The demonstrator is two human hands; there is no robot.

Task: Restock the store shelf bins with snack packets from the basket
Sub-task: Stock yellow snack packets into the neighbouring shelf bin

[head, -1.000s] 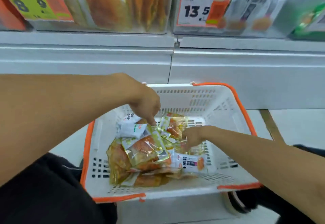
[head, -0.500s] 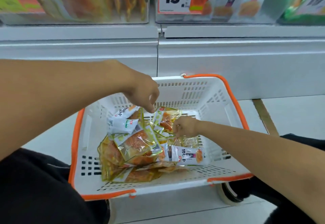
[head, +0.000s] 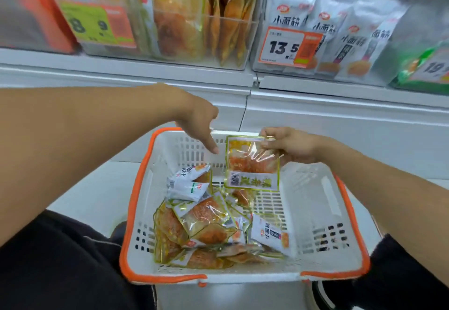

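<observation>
Two hands over one basket, head view only. White basket (head: 313, 202) with orange rim sits on the floor at 6 o'clock, between the person's dark-clothed knees.

Right hand (head: 289, 143), at about 2 o'clock of the basket, pinches the top edge of a clear gold-edged snack packet (head: 251, 163). Packet hangs upright above the basket's far end, orange contents visible, barcode and green lettering along its lower band. It is clear of the pile below.

Left hand (head: 196, 120) at 11 o'clock of the basket, above its far left corner. Holds nothing; one finger extended downward toward the inside of the basket, its tip just beside the hanging packet's upper left corner. Whether they touch I cannot tell.

Pile of packets (head: 206, 222) lies in the left and middle of the basket floor: mostly clear orange ones, with a few white packets (head: 189, 183) at the pile's 12 o'clock and another white one at its 3 o'clock.

Shelf (head: 340, 86) runs across at 12 o'clock. Clear bin of orange packets (head: 184, 25) at 11 o'clock, blurred; yellow-green price tag (head: 97, 25) reading 8.9 on its left. Bin of white packets (head: 352, 35) at 1 o'clock with orange price tag (head: 289, 47) reading 13.5. Green packaging (head: 422, 71) at 3 o'clock, blurred.
</observation>
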